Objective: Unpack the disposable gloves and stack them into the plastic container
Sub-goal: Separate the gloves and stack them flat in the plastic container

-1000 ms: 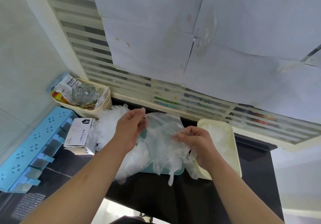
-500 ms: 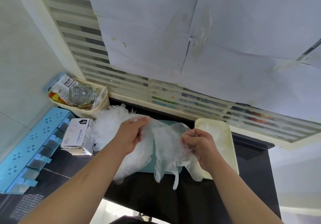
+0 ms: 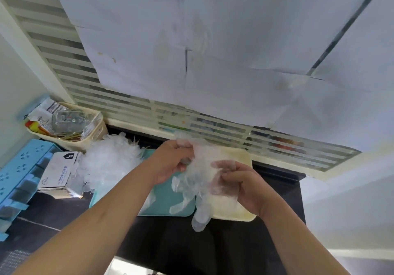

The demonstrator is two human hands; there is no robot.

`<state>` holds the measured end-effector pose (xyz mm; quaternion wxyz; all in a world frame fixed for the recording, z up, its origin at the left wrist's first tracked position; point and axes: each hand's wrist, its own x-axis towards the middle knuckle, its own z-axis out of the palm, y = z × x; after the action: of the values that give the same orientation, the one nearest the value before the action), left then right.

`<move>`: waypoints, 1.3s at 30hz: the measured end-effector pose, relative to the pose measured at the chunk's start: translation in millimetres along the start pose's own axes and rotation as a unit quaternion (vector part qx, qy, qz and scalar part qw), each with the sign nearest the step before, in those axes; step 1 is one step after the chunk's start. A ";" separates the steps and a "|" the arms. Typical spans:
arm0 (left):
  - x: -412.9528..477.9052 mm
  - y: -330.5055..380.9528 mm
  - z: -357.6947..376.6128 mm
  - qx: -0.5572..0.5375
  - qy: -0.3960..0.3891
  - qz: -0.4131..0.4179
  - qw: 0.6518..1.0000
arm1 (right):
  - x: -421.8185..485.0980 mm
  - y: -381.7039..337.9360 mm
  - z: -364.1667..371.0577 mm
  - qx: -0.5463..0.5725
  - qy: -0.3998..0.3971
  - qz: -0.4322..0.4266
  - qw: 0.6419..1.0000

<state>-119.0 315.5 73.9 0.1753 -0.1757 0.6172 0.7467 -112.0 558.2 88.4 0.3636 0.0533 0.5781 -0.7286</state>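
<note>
A clear disposable glove [image 3: 191,191] hangs between my hands, its fingers pointing down over the cream plastic container [image 3: 238,215]. My left hand [image 3: 170,163] pinches the glove's upper edge. My right hand [image 3: 245,185] grips its right side, partly veiled by the film. A loose heap of clear gloves [image 3: 110,161] lies to the left on a teal tray [image 3: 168,204]. The white glove box [image 3: 57,172] sits left of the heap.
A cream basket [image 3: 93,134] with packets and a glass jar stands at the back left. A blue plastic rack [image 3: 17,180] runs along the left edge. The dark counter [image 3: 170,242] ends just below the tray. A slatted window covered with paper rises behind.
Both hands have carried the glove to the right, from above the teal tray to above the cream container. The camera view has shifted with them.
</note>
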 end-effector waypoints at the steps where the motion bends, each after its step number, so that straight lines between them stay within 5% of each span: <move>1: 0.7 2.5 10.2 0.017 -0.018 0.002 1.000 | -3.3 -1.7 -8.6 -0.009 -0.003 0.004 1.000; 6: 4.4 14.9 59.0 0.129 -0.075 0.035 0.988 | -20.4 -11.3 -50.8 -0.050 -0.040 0.001 0.998; 11: 16.5 12.7 83.7 0.071 -0.128 0.017 0.989 | -30.8 -9.1 -85.9 -0.068 -0.073 0.004 0.995; 15: 52.7 -23.6 95.2 0.198 -0.024 -0.044 0.979 | -31.4 -6.6 -100.3 -0.064 -0.064 0.023 0.996; 18: 79.3 -48.4 99.2 0.362 0.057 -0.066 0.928 | -30.1 -3.5 -105.2 -0.086 -0.026 0.040 0.995; 22: 90.4 -56.0 112.7 0.588 0.049 -0.049 0.806 | -23.7 -2.8 -106.4 -0.106 0.075 0.036 0.991; 24: 97.7 -60.9 114.0 0.628 0.043 -0.051 0.776 | -15.0 -3.8 -106.7 -0.112 0.114 0.033 0.987; 28: 99.9 -63.8 108.7 0.593 0.073 -0.005 0.802 | 17.2 -3.1 -108.7 -0.143 0.146 0.042 0.978; 34: 70.1 -69.1 77.8 0.423 0.234 0.060 0.873 | 73.7 6.3 -104.8 -0.210 0.200 0.053 0.955; 39: 57.2 -77.2 79.2 0.414 0.215 0.022 0.884 | 91.3 10.2 -95.8 -0.303 0.215 0.039 0.928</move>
<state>-135.9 409.6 -5.8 0.0785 -0.2302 0.8963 0.3709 -205.5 599.2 3.5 0.2573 0.1188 0.8329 -0.4754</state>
